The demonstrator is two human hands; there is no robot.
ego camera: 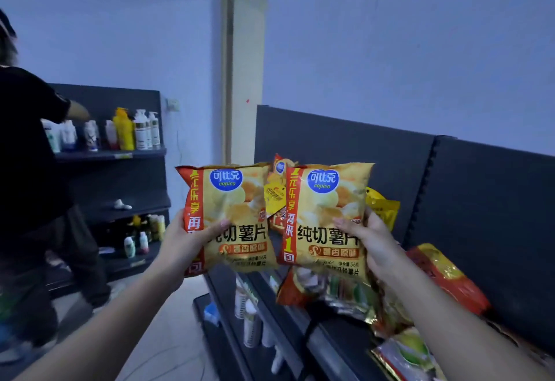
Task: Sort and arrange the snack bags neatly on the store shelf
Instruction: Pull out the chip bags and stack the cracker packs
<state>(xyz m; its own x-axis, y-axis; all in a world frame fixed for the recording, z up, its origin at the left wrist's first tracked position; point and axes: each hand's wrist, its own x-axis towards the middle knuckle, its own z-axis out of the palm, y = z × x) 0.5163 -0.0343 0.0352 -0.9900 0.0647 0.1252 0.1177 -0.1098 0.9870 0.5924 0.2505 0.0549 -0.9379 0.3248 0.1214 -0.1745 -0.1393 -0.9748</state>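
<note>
Snack bags [237, 200], 2 glossy, puffed yellow packs, are gripped singly by both hands [186, 242].

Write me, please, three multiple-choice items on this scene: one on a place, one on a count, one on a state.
1. Where do the pump bottles stand?
A. on the far left shelf
B. on the floor
C. on a trolley

2. How many yellow chip bags are held up?
A. one
B. two
C. four

3. What is the left hand doing?
A. hanging empty
B. gripping a chip bag
C. pressing the wall

Answers:
1 A: they line that shelf's top board.
2 B: one in the left hand, one in the right hand.
3 B: its thumb lies across the bag's front.
</note>
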